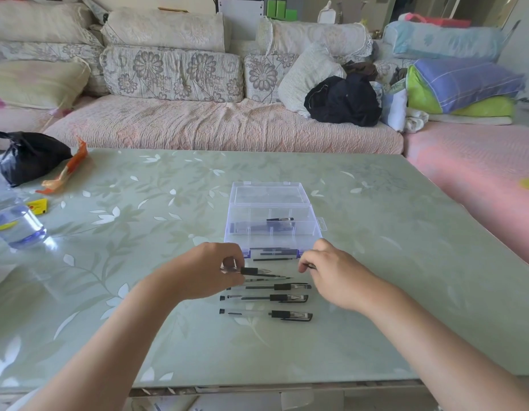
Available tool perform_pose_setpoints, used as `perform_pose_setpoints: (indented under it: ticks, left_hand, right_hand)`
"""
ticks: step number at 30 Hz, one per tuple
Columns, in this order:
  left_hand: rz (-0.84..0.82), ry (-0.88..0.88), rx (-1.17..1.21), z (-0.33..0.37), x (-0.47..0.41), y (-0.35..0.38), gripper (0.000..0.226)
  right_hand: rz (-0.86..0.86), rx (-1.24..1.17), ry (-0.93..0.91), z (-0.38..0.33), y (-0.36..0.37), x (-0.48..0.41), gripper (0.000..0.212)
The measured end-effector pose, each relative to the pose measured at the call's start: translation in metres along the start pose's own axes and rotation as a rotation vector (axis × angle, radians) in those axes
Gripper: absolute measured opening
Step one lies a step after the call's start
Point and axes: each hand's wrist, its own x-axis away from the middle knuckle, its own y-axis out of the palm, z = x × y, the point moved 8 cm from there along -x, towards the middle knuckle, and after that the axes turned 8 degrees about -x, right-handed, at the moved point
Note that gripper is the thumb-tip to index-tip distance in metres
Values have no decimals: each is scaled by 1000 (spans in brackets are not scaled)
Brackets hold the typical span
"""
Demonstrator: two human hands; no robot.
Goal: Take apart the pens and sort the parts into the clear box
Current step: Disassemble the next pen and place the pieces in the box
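Note:
A clear plastic box (273,229) with its lid folded back stands mid-table; a black cap and other pen parts lie in its compartments. In front of it my left hand (211,269) grips a clear pen barrel with a black grip section (252,271), its tip pointing right. My right hand (324,269) hovers just right of that tip and pinches a small dark part (312,266) that I cannot identify. Three capped pens (269,298) lie in a row on the table below my hands. A thin refill (273,258) lies by the box's front wall.
A black plastic bag (29,157), an orange wrapper (64,170), a yellow card (37,206) and a water bottle (14,223) sit at the table's left. A sofa with cushions and piled bedding runs behind the glass-topped table (390,277).

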Motion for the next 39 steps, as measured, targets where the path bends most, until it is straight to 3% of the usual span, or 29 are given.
perform_pose_setpoints:
  ticks: [9, 15, 20, 24, 29, 32, 39]
  left_hand:
    - [3, 21, 0, 8, -2, 8, 4]
    - [29, 61, 18, 15, -3, 12, 5]
    - [63, 103, 21, 27, -3, 9, 5]
    - [75, 102, 9, 29, -3, 8, 13]
    - [102, 82, 47, 31, -4, 5, 4]
    - [73, 55, 51, 28, -5, 8, 13]
    - [114, 92, -86, 33, -4, 4, 13]
  right_hand:
    - [26, 61, -85, -2, -2, -6, 36]
    - [85, 14, -149, -21, -9, -3, 29]
    - [-5, 34, -222, -43, 5, -1, 28]
    - [5, 88, -225, -46, 5, -5, 27]
    - [76, 125, -228, -48, 0, -7, 25]
    - [118, 132, -208, -48, -4, -9, 23]
    - [164, 74, -137, -44, -12, -11, 18]
